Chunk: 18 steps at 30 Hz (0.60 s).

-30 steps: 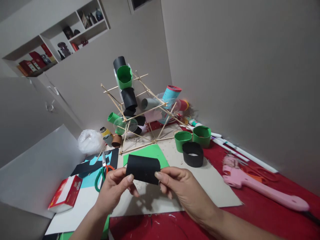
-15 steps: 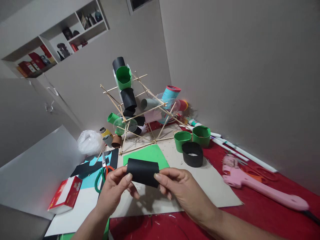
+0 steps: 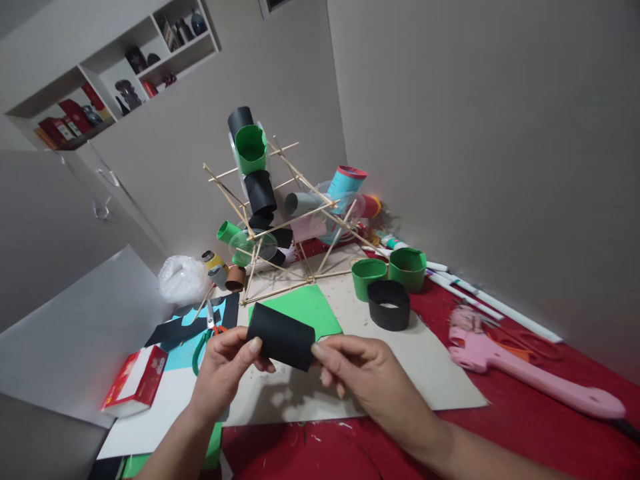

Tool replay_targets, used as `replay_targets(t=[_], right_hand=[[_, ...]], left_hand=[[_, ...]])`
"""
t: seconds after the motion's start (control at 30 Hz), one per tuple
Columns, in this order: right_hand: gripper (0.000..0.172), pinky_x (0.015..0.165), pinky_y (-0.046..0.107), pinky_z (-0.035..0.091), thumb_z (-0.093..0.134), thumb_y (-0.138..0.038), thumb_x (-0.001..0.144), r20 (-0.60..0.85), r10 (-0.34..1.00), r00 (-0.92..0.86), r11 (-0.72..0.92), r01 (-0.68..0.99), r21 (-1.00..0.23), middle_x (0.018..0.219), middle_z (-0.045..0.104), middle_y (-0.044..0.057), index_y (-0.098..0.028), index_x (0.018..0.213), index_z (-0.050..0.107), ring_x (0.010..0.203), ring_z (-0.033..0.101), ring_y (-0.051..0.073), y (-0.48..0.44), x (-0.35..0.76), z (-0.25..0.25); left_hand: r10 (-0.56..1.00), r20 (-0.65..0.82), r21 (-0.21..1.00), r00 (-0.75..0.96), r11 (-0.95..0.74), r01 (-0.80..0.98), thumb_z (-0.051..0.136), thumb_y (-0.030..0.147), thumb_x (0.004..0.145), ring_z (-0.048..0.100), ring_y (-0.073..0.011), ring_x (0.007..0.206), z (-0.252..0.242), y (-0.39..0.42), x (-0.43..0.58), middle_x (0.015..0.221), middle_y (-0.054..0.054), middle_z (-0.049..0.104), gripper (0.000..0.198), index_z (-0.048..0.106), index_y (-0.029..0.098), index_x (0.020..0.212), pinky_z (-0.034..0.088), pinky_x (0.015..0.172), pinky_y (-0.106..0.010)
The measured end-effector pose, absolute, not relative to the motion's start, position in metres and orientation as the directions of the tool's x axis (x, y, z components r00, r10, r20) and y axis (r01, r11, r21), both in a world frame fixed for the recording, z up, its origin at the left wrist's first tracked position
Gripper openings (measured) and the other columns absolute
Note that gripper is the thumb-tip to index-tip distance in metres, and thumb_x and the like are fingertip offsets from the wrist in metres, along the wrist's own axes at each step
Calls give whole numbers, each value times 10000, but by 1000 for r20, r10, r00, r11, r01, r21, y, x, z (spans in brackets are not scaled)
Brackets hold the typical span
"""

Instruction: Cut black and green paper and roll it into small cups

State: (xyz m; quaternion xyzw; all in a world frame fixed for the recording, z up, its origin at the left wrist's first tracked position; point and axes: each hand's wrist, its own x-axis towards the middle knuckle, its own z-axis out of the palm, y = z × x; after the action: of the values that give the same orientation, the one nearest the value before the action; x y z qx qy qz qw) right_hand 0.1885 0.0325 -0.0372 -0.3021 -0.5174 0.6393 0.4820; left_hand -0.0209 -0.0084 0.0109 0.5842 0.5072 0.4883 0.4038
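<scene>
Both my hands hold a rolled black paper tube (image 3: 280,337) above the table. My left hand (image 3: 225,370) pinches its left end with thumb and fingers closed. My right hand (image 3: 363,377) pinches the right end the same way. The tube is tilted, left end higher. Just behind it lies a green paper sheet (image 3: 305,303) on a beige cardboard base (image 3: 430,373). Further back stands a wooden stick frame (image 3: 280,220) carrying black, green and grey paper tubes.
Two green rings (image 3: 369,277) and a black ring (image 3: 389,305) sit right of the frame. A pink glue gun (image 3: 525,373), glue sticks (image 3: 480,300), scissors (image 3: 207,340), a red box (image 3: 134,381) and a white plastic bag (image 3: 181,280) lie around. Walls close in behind and right.
The black paper has curled from a flatter piece into a tighter tube and tilted, its left end now higher. Both hands kept their grip.
</scene>
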Motion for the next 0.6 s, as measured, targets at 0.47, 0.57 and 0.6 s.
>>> replay_targets(t=[0.47,0.57,0.6], right_hand=[[109,991,385,442,640,-194,875,489,634,-599,516,-144,-844,1120,677,78,-206,962,705,1115,579,212,31,201,-25],[119,991,379,430,604,-127,888,487,583,-650,547,-128,-827,1145,654,75,-196,807,658,1135,558,205,32,201,-26],[134,978,373,434,597,-115,890,496,576,-649,559,-130,-819,1116,657,71,-194,792,642,1117,560,202,32,201,-27]], left_hand=[[830,-81,801,553,-276,531,630,245,884,571,-117,663,26,-16,-23,713,-44,653,174,725,101,860,447,648,-213],[832,-71,767,551,-308,563,611,232,882,580,-131,707,27,-18,-21,764,-51,674,165,716,105,890,452,684,-225],[842,-72,755,534,-303,581,610,231,879,577,-131,706,26,-18,-20,782,-50,680,162,713,111,914,451,677,-224]])
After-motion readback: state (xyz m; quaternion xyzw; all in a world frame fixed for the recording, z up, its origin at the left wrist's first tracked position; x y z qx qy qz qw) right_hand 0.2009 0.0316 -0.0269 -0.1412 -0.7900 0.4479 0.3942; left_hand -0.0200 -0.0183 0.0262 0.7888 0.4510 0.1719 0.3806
